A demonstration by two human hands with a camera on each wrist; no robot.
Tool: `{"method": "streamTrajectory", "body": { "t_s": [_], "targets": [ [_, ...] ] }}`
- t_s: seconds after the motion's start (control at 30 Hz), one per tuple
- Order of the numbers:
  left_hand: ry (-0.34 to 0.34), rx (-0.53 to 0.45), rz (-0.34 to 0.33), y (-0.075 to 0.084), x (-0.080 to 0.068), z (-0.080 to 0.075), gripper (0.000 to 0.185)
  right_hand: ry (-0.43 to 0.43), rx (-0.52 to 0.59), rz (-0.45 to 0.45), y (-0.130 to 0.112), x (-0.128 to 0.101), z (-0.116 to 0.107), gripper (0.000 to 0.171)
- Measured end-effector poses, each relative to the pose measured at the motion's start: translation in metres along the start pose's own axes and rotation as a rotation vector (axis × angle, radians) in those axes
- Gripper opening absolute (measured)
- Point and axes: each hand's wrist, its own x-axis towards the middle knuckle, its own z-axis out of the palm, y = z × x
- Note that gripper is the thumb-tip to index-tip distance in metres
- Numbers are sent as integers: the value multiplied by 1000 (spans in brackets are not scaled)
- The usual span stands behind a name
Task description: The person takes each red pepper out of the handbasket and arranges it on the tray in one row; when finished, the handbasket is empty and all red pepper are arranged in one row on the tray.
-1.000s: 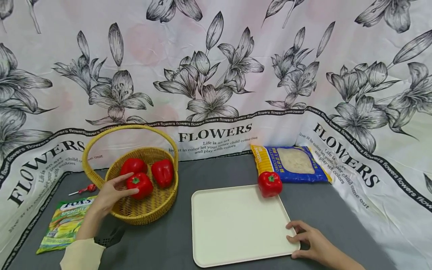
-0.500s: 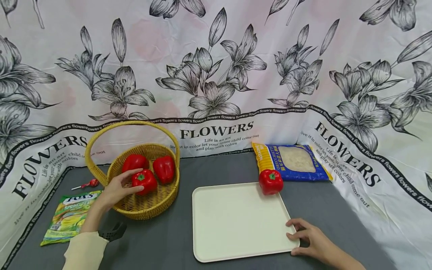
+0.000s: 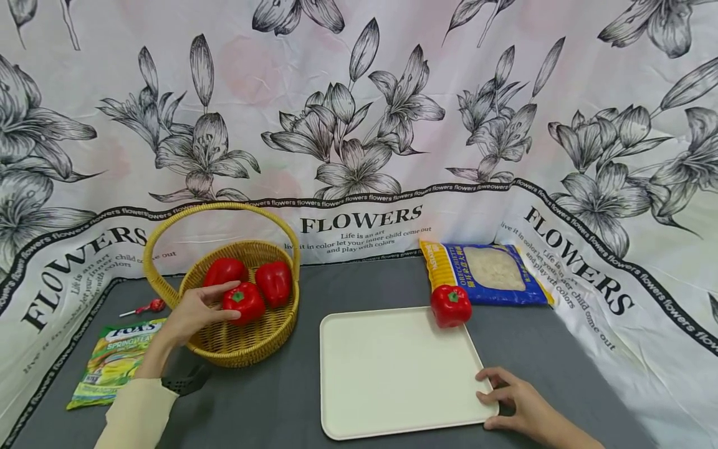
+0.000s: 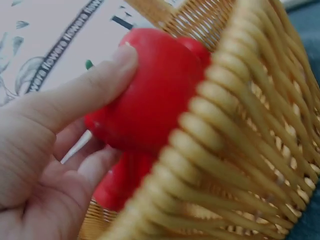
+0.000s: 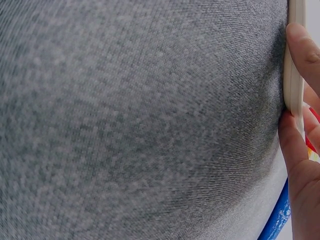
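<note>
Since 1 second ago, the front red pepper [image 3: 245, 304] has slid a little rightward inside the wicker basket [image 3: 247, 357], together with my left hand [image 3: 193, 312]. It is within the basket, green stem showing; whether it is clear of the bottom I cannot tell. My left hand grasps it, thumb on 1 side and fingers on another. Around it in the basket are 2 more: the rear red pepper [image 3: 225, 273] and the right red pepper [image 3: 273, 284]; whether they touch it is unclear.

To the right, on the grey table [image 3: 252, 411], lies the cream tray [image 3: 401, 374]. My right hand [image 3: 518, 402] grips its right edge near the close corner, fingertips over the rim. The fourth red pepper [image 3: 451, 305] covers the tray's far right corner, just in front of the blue and yellow pasta bag [image 3: 490, 271].

At far left, my forearm partly hides the green FOX'S packet [image 3: 112, 368], with the red lollipop [image 3: 150, 305] just behind. Flower-printed cloth [image 3: 348, 137] hangs behind everything.
</note>
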Motion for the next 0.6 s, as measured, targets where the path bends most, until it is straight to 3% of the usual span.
{"method": "streamTrajectory", "body": {
  "t_s": [0.33,0.6],
  "targets": [
    [-20,-69,-42,42,-7,-8,63,-49,34,58,1,-1,-2,37],
    [-65,-124,-76,83,-7,-2,66,-48,32,51,1,0,-1,36]
  ]
}}
